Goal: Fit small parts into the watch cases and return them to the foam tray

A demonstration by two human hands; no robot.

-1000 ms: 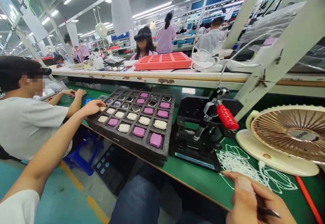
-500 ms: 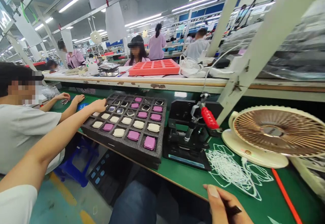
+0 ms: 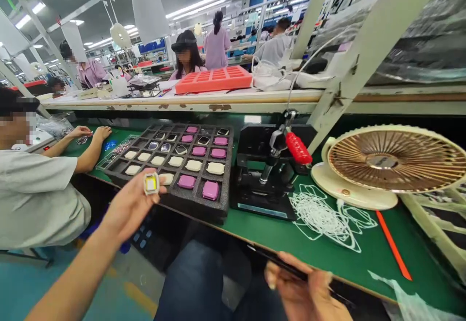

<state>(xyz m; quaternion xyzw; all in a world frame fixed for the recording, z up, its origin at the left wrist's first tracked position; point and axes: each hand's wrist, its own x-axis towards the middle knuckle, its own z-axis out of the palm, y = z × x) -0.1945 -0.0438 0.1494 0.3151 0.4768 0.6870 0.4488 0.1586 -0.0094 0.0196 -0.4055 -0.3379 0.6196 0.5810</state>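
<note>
My left hand (image 3: 129,204) is closed on a small white watch case (image 3: 150,184), held up in front of the foam tray, with a yellow-and-white inside facing me. Low at the table's front edge, my right hand (image 3: 306,287) grips a slim black pointed tool (image 3: 280,261); blur hides its exact kind. The dark grey foam tray (image 3: 214,209) carries purple cases (image 3: 210,190), cream cases (image 3: 215,168) and several with dark screens (image 3: 181,149), each in its own compartment.
A black press (image 3: 262,185) with a red-handled clamp (image 3: 298,148) stands right of the tray. Beyond are a tangled white cord (image 3: 324,219), a fan (image 3: 382,160), a red stick (image 3: 393,245) and plastic film (image 3: 418,296). A co-worker (image 3: 40,185) sits at left.
My left hand has come back from the tray's far left side toward me, with a white watch case now showing in it. My right hand has moved leftward, and its black tool shows more.
</note>
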